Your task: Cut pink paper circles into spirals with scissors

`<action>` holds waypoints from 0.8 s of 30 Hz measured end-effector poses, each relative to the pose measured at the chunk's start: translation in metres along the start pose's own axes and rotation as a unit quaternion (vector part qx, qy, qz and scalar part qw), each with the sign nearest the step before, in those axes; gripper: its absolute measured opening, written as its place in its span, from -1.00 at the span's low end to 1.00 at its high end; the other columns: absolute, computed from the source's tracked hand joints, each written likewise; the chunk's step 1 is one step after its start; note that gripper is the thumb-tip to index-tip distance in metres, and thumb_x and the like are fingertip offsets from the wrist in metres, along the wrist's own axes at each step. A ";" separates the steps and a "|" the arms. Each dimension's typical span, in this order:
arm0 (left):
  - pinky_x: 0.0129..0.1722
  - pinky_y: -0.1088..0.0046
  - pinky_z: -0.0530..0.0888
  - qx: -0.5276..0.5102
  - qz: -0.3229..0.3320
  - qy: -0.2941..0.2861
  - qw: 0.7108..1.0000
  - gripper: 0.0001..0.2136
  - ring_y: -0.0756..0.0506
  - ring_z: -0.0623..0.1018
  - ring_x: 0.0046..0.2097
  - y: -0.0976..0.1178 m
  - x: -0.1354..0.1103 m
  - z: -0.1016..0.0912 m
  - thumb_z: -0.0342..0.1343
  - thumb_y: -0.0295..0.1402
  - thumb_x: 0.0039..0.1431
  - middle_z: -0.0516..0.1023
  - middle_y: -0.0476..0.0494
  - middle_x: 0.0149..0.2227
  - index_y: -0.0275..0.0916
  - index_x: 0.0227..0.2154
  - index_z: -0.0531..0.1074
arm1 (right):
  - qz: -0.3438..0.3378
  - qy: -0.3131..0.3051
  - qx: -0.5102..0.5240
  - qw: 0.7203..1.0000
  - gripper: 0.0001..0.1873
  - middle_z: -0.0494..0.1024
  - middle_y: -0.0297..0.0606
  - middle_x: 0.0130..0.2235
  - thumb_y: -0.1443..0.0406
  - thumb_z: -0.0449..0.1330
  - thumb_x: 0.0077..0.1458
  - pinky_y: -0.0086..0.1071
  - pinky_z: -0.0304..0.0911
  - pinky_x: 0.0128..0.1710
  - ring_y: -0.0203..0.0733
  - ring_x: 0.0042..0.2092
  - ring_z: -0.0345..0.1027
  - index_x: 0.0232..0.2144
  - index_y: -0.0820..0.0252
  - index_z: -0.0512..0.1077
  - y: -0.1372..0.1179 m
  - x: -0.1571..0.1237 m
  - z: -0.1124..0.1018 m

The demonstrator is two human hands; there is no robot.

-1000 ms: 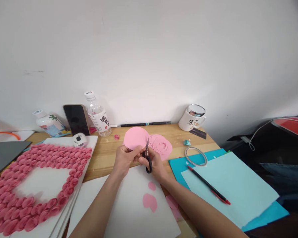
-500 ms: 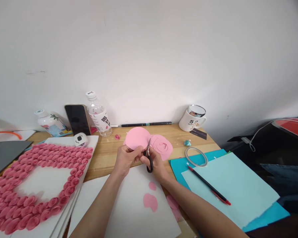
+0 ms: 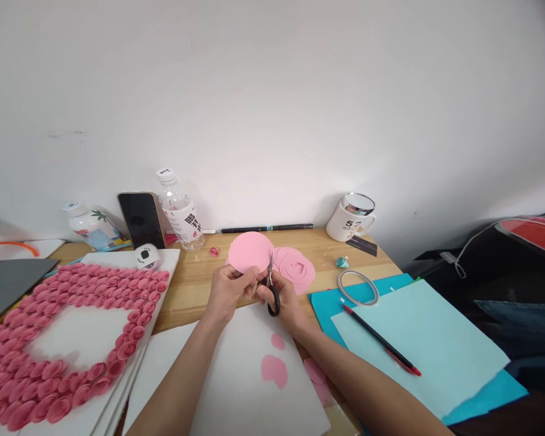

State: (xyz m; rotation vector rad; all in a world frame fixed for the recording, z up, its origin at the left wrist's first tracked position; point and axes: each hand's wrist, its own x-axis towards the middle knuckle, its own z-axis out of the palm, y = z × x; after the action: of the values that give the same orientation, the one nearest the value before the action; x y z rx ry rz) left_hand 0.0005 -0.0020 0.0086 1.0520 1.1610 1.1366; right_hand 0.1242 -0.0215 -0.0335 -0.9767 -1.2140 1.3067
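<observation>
Between thumb and fingers, my left hand [image 3: 229, 287] pinches the lower edge of a round pink paper disc [image 3: 249, 251]. My right hand [image 3: 286, 300] is closed on small scissors [image 3: 275, 298] with black handles, blades pointing up along the disc's right edge. Whether the blades are biting into the paper is too small to tell. Just behind my right hand lies a spiral-cut pink paper [image 3: 297, 266]. Below my hands, pink paper scraps [image 3: 275, 369] rest on a white board [image 3: 236, 375].
On the left is a board covered with pink paper roses [image 3: 49, 387]. A phone [image 3: 142, 218], a plastic bottle [image 3: 181, 212] and a mug [image 3: 352, 217] stand by the wall. To the right, a tape roll [image 3: 358, 301] and a red-and-black pen [image 3: 381, 340] lie on blue sheets [image 3: 436, 351].
Hardly anything differs. The whole view has shifted very slightly, and both hands keep the same hold on the paper disc and the scissors.
</observation>
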 end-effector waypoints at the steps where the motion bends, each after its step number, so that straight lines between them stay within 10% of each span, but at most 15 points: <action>1: -0.66 0.54 0.21 0.005 0.003 -0.001 1.000 -0.68 0.10 0.23 -0.68 0.000 0.000 0.000 0.24 -0.24 -0.16 0.26 0.05 -0.77 -0.28 -0.79 0.27 | 0.001 -0.001 0.002 1.000 -0.70 0.29 -0.42 -0.56 0.12 0.24 -0.10 -0.43 0.02 -0.52 -0.36 -0.53 0.07 -0.43 0.19 0.30 -0.001 0.000 0.000; 24: -0.70 0.53 0.26 -0.043 -0.027 0.004 0.999 -0.74 0.05 0.32 -0.67 -0.001 -0.002 0.004 0.30 -0.24 -0.24 0.37 -0.03 -0.72 -0.35 -0.69 0.43 | -0.012 -0.023 0.015 1.000 -0.66 0.35 -0.38 -0.51 0.09 0.28 -0.12 -0.43 0.14 -0.46 -0.31 -0.48 0.16 -0.43 0.17 0.29 0.001 0.000 0.001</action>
State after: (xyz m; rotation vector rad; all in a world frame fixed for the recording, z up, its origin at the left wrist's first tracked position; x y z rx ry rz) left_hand 0.0049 -0.0043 0.0079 0.9466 1.1304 1.1391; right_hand 0.1230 -0.0221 -0.0341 -0.9123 -1.2344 1.3303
